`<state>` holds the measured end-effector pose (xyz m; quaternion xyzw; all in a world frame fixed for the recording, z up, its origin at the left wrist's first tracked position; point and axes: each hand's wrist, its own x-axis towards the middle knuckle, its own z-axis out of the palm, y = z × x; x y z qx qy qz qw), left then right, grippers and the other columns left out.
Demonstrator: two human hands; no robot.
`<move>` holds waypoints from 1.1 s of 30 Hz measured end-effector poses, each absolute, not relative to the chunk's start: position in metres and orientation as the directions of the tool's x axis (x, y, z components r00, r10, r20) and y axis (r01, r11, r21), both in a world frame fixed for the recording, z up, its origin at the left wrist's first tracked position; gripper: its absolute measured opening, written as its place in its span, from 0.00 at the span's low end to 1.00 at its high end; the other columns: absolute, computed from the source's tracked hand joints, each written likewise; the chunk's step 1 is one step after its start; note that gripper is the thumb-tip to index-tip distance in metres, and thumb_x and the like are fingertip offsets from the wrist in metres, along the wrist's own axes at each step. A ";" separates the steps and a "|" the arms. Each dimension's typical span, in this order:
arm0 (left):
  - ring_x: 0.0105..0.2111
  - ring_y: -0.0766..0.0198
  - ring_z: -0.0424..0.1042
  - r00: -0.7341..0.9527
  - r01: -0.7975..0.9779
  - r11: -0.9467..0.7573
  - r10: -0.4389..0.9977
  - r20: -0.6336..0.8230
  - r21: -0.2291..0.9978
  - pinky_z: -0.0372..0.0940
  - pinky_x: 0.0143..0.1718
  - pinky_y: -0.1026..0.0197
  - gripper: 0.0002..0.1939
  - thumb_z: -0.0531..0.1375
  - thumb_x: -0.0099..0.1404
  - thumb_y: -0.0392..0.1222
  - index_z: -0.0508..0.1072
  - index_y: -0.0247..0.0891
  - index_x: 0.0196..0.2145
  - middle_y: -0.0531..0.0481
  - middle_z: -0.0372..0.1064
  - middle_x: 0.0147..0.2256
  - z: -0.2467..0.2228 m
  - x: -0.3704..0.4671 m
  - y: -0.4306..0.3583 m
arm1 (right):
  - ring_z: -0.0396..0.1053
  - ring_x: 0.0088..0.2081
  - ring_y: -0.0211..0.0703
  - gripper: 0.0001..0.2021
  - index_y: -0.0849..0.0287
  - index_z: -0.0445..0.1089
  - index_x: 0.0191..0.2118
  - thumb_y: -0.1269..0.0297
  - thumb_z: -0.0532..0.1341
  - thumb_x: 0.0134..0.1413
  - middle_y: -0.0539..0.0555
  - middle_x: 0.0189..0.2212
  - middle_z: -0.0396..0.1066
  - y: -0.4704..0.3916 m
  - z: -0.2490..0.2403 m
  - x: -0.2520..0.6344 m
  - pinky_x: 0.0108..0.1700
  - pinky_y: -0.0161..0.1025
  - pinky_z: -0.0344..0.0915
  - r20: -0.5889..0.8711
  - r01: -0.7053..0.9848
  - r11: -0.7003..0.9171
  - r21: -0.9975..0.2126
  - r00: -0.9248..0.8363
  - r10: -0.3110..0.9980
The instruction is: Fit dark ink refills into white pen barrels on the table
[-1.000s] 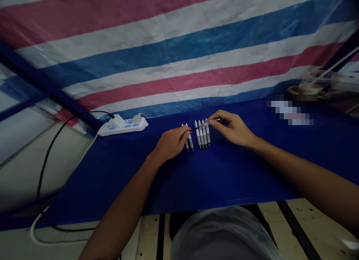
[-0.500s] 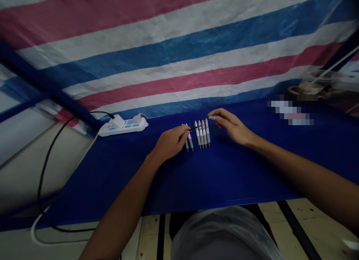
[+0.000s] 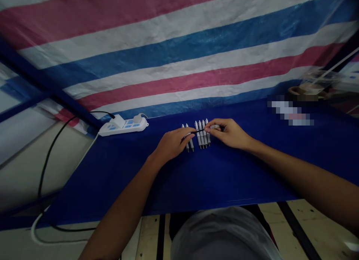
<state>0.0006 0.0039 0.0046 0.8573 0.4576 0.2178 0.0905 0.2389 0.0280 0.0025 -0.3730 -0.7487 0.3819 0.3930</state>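
My left hand [image 3: 172, 143] pinches one end of a dark, thin pen refill [image 3: 199, 130]; its fingers hide whatever else is in the grip. The refill reaches across to my right hand [image 3: 232, 133], which is closed on a white pen barrel [image 3: 215, 126]. The refill's far end meets the fingertips there, and whether it is inside the barrel is hidden. Below this, a row of several white and grey pens [image 3: 203, 139] lies side by side on the blue table. Two more pens [image 3: 191, 143] lie partly under my left fingers.
A white power strip [image 3: 123, 127] with plugs in it sits at the table's back left. A black cable [image 3: 46, 166] hangs off that side. At the far right are a blurred-out item [image 3: 290, 110] and a brown-based container [image 3: 307, 91]. A striped sheet [image 3: 179, 65] hangs behind the blue table [image 3: 202, 178].
My right hand has moved left and slightly down with the white barrel, up to the end of the refill. My left hand has shifted slightly right, and the lying pens stay in place.
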 end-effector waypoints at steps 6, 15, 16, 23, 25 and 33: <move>0.35 0.58 0.78 0.307 0.771 -0.406 0.912 0.272 0.490 0.68 0.37 0.58 0.10 0.56 0.74 0.45 0.70 0.39 0.48 0.48 0.79 0.36 0.008 -0.004 0.008 | 0.54 0.22 0.34 0.17 0.60 0.78 0.35 0.49 0.64 0.58 0.48 0.22 0.64 0.036 0.003 0.247 0.25 0.36 0.49 0.342 0.297 0.421 -0.857 -0.284 0.896; 0.33 0.59 0.76 0.288 0.753 -0.413 0.907 0.307 0.513 0.66 0.35 0.58 0.09 0.56 0.72 0.47 0.69 0.40 0.44 0.49 0.77 0.35 0.010 -0.008 0.009 | 0.57 0.24 0.36 0.16 0.60 0.78 0.34 0.49 0.66 0.55 0.50 0.24 0.68 0.038 0.007 0.250 0.26 0.37 0.53 0.348 0.301 0.412 -0.860 -0.245 0.905; 0.33 0.59 0.76 0.296 0.749 -0.421 0.903 0.311 0.511 0.66 0.36 0.58 0.09 0.56 0.72 0.47 0.69 0.40 0.44 0.49 0.77 0.35 0.009 -0.008 0.009 | 0.57 0.24 0.35 0.16 0.60 0.78 0.34 0.50 0.65 0.55 0.49 0.24 0.68 0.038 0.007 0.249 0.26 0.37 0.53 0.343 0.298 0.413 -0.861 -0.260 0.903; 0.36 0.59 0.77 0.374 0.712 -0.503 0.862 0.341 0.490 0.66 0.38 0.59 0.09 0.56 0.73 0.46 0.72 0.40 0.44 0.49 0.78 0.37 0.006 -0.003 0.006 | 0.55 0.22 0.34 0.17 0.61 0.79 0.35 0.50 0.66 0.56 0.48 0.22 0.67 0.033 0.005 0.244 0.25 0.36 0.53 0.304 0.280 0.397 -0.874 -0.323 0.896; 0.36 0.59 0.78 0.415 0.713 -0.531 0.846 0.334 0.458 0.67 0.38 0.59 0.10 0.56 0.74 0.46 0.73 0.40 0.44 0.49 0.79 0.38 0.005 0.000 0.003 | 0.55 0.22 0.33 0.16 0.61 0.79 0.36 0.51 0.66 0.56 0.47 0.21 0.66 0.029 0.003 0.240 0.25 0.36 0.53 0.277 0.272 0.395 -0.878 -0.385 0.880; 0.38 0.60 0.78 0.439 0.764 -0.539 0.838 0.326 0.356 0.68 0.41 0.60 0.13 0.53 0.75 0.46 0.76 0.43 0.48 0.51 0.80 0.40 0.010 0.003 -0.001 | 0.72 0.34 0.44 0.17 0.57 0.80 0.45 0.50 0.62 0.63 0.54 0.35 0.80 0.025 0.005 0.240 0.35 0.40 0.67 0.355 0.307 0.492 -0.815 -0.406 0.842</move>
